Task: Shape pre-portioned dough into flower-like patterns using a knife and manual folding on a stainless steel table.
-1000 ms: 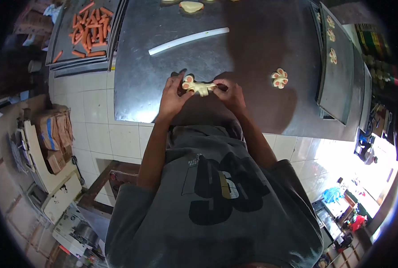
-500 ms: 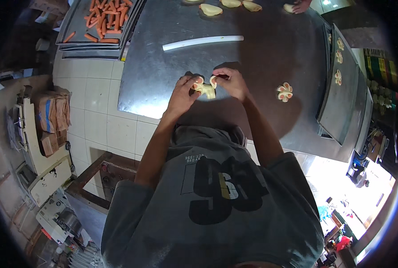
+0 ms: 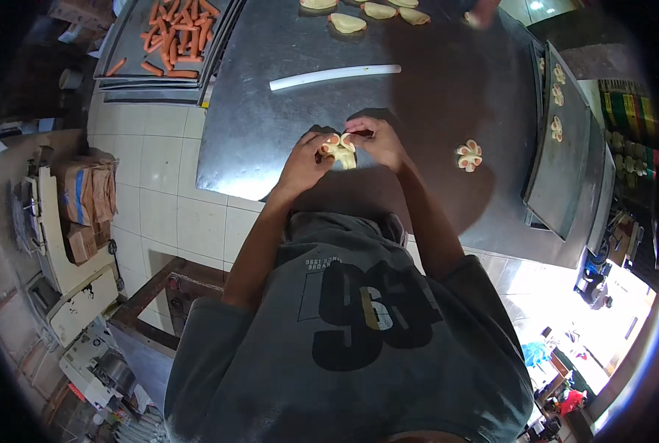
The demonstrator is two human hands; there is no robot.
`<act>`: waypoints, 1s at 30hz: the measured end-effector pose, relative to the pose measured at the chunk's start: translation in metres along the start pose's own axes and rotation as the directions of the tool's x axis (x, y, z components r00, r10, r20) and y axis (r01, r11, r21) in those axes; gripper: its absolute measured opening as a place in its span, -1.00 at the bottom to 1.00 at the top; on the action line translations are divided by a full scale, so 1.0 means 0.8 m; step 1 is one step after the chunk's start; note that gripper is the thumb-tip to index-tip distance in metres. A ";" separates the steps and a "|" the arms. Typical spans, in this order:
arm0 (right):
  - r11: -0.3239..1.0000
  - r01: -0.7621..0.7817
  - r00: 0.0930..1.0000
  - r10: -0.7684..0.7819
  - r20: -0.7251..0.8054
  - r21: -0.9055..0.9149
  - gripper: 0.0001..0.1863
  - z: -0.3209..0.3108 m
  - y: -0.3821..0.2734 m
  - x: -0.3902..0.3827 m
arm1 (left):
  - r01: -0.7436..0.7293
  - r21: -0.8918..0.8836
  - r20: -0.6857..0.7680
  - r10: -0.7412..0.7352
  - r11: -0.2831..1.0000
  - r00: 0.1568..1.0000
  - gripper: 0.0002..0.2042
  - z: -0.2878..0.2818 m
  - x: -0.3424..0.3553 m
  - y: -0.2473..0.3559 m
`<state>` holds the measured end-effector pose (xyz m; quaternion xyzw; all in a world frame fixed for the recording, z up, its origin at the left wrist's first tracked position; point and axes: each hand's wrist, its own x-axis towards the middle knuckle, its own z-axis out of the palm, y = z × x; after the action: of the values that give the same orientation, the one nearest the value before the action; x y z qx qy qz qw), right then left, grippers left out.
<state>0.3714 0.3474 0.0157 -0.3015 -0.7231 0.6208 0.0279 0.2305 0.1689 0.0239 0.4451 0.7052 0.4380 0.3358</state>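
Note:
A pale dough piece [image 3: 342, 155] with pink sausage slices in its petals lies on the dark metal worktop [image 3: 241, 140]. My left hand [image 3: 304, 164] is closed on its left side, fingers over a slice. My right hand [image 3: 380, 144] pinches a curled petal at its upper right. Farther right sits a flower-shaped dough piece [image 3: 469, 155] with several sausage petals. Beyond my hands lies a white plastic rod [image 3: 335, 75].
A tray of sausages [image 3: 115, 46] rests on stacked trays at upper left. Several filled dough pieces [image 3: 348, 23] lie at the back, near another person's hand [image 3: 483, 15]. Trays with dough flowers [image 3: 557, 128] stand at right. Boxes and brown sacks [image 3: 86, 196] are left of the worktop.
The right end of the dough, earlier stretched out sideways, is now curled up around its slice beside the left petal. Another person's hand has come into view at the back right.

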 end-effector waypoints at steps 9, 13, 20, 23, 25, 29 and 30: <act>0.998 0.018 0.998 -0.022 -0.061 -0.055 -0.68 0.007 -0.007 -0.005 | 0.060 0.324 -0.147 -0.012 0.944 0.989 -0.67 0.010 0.019 0.019; 0.996 0.066 0.983 -0.055 -0.173 0.056 -0.71 0.015 0.002 -0.024 | 0.068 0.371 -0.165 -0.006 0.926 0.986 -0.59 0.022 0.025 0.022; 0.997 -0.004 0.950 -0.018 -0.311 -0.072 -0.52 0.042 0.003 -0.109 | -0.090 0.422 -0.202 0.191 0.902 0.961 -0.70 0.029 0.025 0.015; 0.997 -0.029 0.949 0.004 -0.315 -0.077 -0.50 0.053 -0.001 -0.113 | -0.120 0.320 -0.180 0.184 0.940 0.966 -0.80 0.029 0.026 0.004; 0.989 -0.066 0.941 0.017 -0.338 -0.134 -0.51 0.054 -0.002 -0.111 | -0.108 0.308 -0.188 0.172 0.945 0.967 -0.81 0.029 0.025 0.005; 0.987 0.032 0.948 -0.079 -0.308 -0.156 -0.54 0.053 0.018 -0.099 | -0.133 0.279 -0.185 0.189 0.951 0.964 -0.82 0.026 0.023 0.000; 0.987 0.048 0.949 -0.092 -0.301 -0.152 -0.55 0.053 0.022 -0.097 | -0.135 0.279 -0.189 0.192 0.951 0.963 -0.82 0.026 0.023 -0.001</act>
<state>0.4245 0.2744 0.0162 -0.3698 -0.7627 0.5117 0.1403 0.2412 0.1920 0.0134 0.4931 0.7498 0.4120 0.1580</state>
